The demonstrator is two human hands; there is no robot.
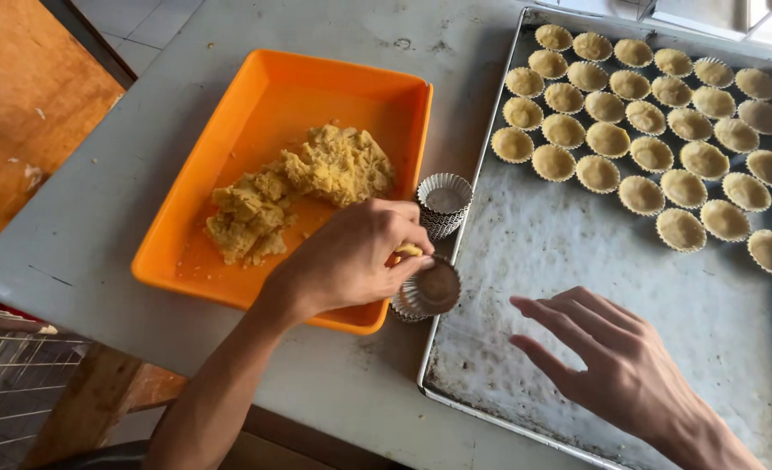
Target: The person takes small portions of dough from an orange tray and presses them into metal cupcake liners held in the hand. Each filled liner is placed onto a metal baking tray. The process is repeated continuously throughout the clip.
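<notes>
An orange tray (229, 157) holding a heap of yellow dough (303, 187) is set on a grey table (99, 200), and a large metal baking sheet (577, 261) lies just beside it to the right. The far part of the sheet is filled with rows of dough-lined tart shells (638, 130). A stack of empty fluted tins (443, 204) stands in the gap between tray and sheet, just beyond the left hand (351, 257). The near half of the sheet is bare, and its raised left rim runs close by the held tin. A small fluted tart tin (431, 289) is gripped by the closed fingers of the left hand, tilted at the tray's near right corner, with a bit of dough (409, 251) pinched at the fingertips above it. The right hand (612, 365) is held open, fingers spread, over the bare sheet, apart from the tin and holding nothing.
</notes>
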